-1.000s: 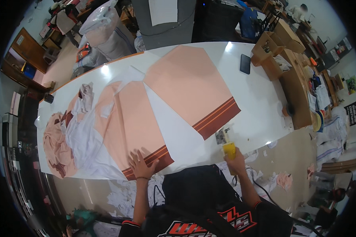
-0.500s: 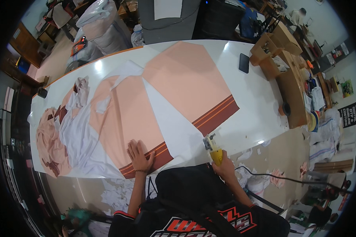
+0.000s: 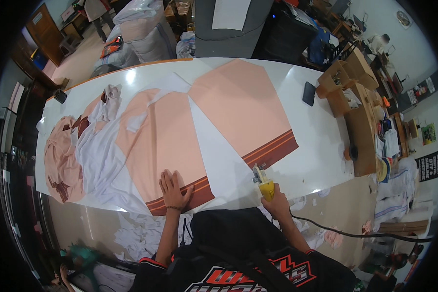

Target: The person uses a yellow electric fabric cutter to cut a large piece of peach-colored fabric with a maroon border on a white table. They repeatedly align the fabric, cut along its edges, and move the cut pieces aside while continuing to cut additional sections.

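Note:
My left hand [image 3: 174,192] lies flat with its fingers spread on a peach fabric panel [image 3: 173,141], over its dark red hem band with orange stripes. In my right hand [image 3: 276,202] is a yellow handheld electric fabric cutter [image 3: 266,189], gripped by its body, its metal head pointing away from me. That head is beside the near corner of a second peach panel [image 3: 238,104], by its striped band [image 3: 273,150]; whether they touch I cannot tell. White fabric [image 3: 214,151] shows between the two panels. A black cord [image 3: 336,232] trails right from the cutter.
Crumpled peach and white fabric [image 3: 63,160] lies at the left of the white table [image 3: 321,151]. A black phone [image 3: 308,93] and cardboard boxes [image 3: 360,121] are at the right. Fabric scraps [image 3: 136,236] litter the floor. Large stuffed sacks [image 3: 143,29] stand behind the table.
The whole view has shifted, so the table appears lower and further right. The cutter's head is slightly closer to the second panel's band. My left hand stays flat on the first panel.

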The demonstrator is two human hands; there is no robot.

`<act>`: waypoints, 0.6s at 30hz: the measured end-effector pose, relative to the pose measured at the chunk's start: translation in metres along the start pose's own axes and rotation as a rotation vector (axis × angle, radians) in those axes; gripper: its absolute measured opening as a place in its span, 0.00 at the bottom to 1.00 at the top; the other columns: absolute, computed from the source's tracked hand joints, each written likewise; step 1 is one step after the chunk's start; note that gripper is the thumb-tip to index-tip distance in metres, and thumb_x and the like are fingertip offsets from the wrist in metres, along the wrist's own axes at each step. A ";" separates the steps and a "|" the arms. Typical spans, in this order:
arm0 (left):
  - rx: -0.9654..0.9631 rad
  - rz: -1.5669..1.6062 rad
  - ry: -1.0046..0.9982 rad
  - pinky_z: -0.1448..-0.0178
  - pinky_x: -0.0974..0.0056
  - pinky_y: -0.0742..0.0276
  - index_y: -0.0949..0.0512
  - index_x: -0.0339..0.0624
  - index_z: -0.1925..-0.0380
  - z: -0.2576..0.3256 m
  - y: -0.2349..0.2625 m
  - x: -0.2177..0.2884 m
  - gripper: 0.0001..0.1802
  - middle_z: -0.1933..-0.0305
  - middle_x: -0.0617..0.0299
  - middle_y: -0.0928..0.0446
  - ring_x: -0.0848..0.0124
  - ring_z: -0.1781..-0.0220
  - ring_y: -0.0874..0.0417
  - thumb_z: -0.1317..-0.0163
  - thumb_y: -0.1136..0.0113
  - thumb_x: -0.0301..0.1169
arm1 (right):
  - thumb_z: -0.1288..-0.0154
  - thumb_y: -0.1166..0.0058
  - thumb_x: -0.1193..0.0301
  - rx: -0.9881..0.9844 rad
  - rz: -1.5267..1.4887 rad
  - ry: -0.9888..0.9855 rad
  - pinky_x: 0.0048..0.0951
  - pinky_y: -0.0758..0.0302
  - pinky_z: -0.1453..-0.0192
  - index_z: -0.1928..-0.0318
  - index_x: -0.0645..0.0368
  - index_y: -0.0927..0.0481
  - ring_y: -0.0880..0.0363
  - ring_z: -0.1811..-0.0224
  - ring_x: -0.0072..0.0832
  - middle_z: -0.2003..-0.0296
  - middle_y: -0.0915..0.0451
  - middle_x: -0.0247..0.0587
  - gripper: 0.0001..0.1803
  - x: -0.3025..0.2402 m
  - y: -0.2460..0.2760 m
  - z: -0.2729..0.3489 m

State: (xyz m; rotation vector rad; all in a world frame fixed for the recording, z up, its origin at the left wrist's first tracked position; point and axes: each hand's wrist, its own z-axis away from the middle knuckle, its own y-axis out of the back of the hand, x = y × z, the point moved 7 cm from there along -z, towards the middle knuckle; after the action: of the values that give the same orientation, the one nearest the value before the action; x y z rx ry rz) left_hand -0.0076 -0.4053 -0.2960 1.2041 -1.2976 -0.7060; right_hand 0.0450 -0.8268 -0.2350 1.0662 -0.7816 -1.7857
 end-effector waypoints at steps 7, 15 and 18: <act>0.001 0.019 0.011 0.15 0.34 0.54 0.35 0.35 0.24 0.001 0.000 -0.001 0.51 0.18 0.30 0.46 0.36 0.15 0.49 0.36 0.35 0.60 | 0.40 0.33 0.54 -0.079 0.025 0.028 0.61 0.19 0.48 0.34 0.52 0.34 0.15 0.54 0.66 0.58 0.14 0.66 0.38 -0.006 0.012 -0.016; -0.003 0.026 0.016 0.15 0.34 0.55 0.35 0.35 0.24 0.002 0.002 -0.002 0.51 0.18 0.30 0.47 0.36 0.15 0.50 0.36 0.36 0.61 | 0.40 0.33 0.55 -0.125 0.100 0.147 0.60 0.18 0.50 0.33 0.52 0.34 0.15 0.54 0.65 0.58 0.14 0.64 0.38 -0.005 0.020 -0.041; -0.018 0.017 0.028 0.15 0.34 0.55 0.36 0.35 0.24 0.001 0.000 -0.002 0.51 0.18 0.30 0.47 0.37 0.15 0.50 0.36 0.36 0.62 | 0.42 0.34 0.55 -0.115 0.118 0.204 0.61 0.18 0.52 0.32 0.51 0.35 0.14 0.56 0.64 0.61 0.14 0.62 0.40 -0.010 0.021 -0.050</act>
State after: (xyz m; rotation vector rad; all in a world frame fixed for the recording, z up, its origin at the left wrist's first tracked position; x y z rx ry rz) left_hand -0.0087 -0.4033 -0.2969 1.1838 -1.2742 -0.6851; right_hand 0.1002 -0.8298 -0.2356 1.0835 -0.5976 -1.5748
